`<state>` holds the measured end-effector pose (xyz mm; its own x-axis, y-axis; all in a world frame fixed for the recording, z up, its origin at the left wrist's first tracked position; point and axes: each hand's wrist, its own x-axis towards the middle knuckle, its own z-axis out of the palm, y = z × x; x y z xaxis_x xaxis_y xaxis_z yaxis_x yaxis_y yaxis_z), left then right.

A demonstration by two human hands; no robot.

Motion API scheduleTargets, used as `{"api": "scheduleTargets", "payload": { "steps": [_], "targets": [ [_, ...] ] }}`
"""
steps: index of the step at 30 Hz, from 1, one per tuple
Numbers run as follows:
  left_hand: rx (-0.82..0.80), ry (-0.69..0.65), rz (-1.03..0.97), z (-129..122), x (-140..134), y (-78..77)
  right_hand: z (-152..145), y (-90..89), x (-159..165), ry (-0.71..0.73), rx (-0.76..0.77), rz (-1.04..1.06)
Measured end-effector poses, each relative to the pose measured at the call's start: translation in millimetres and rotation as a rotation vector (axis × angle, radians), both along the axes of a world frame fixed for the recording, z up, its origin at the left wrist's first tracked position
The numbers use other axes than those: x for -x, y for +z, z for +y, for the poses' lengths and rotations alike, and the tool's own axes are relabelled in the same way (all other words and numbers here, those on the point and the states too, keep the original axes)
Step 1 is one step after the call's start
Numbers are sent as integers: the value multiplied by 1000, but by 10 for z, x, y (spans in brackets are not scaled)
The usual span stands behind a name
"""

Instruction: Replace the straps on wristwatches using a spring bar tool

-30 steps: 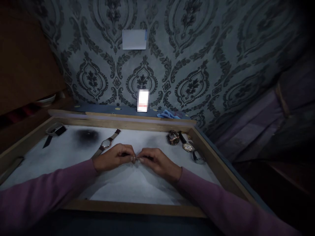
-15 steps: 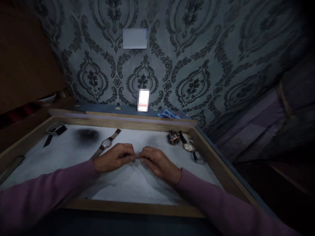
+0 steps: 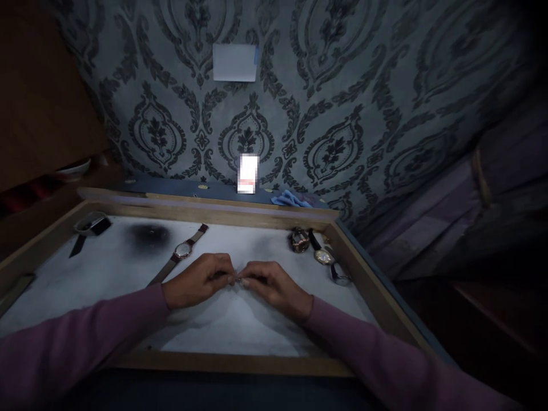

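My left hand [image 3: 203, 279] and my right hand [image 3: 274, 287] meet fingertip to fingertip over the middle of a white-floored wooden tray [image 3: 231, 365]. Both are closed in a pinch on a tiny thing between them, too small and dim to name. Just behind my left wrist lies a wristwatch [image 3: 183, 250] with a round pale face and a grey-brown strap laid out straight. Beyond my right hand, near the tray's right wall, are a chunky dark and rose-gold watch [image 3: 299, 240], a gold-faced watch [image 3: 323, 257] with a black strap, and a dark looped watch [image 3: 339, 274].
At the tray's far left sits a watch with a dark square face [image 3: 101, 226]. A strap-like dark object [image 3: 17, 291] lies by the left wall. Behind the tray stand a bright blurred screen [image 3: 247, 173] and a crumpled blue cloth [image 3: 291, 198], against a patterned wall.
The view has shifted slightly, so the tray and watches sit a little further left. My hands keep the same pinch, fingertips together, in nearly the same spot.
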<state>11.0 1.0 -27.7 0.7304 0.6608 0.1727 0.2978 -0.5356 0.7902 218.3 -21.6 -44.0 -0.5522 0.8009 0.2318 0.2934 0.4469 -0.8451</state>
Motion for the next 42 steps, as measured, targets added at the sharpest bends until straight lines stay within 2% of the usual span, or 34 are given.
{"api": "scheduleTargets", "payload": {
  "steps": [10,14,22,31,42],
  "targets": [
    [34,-47,-18,26,13,20,19,14,-2,-11,282,105],
    [54,-45,-20,29,9,11,34,20,-8,0,335,146],
    [159,-30,-55,39,18,14,49,43,-8,3,349,146],
    [130,-40,-41,39,24,26,47,43,-14,19,332,128],
    [181,-35,-45,50,28,21,44,60,-7,29,265,116]
  ]
}}
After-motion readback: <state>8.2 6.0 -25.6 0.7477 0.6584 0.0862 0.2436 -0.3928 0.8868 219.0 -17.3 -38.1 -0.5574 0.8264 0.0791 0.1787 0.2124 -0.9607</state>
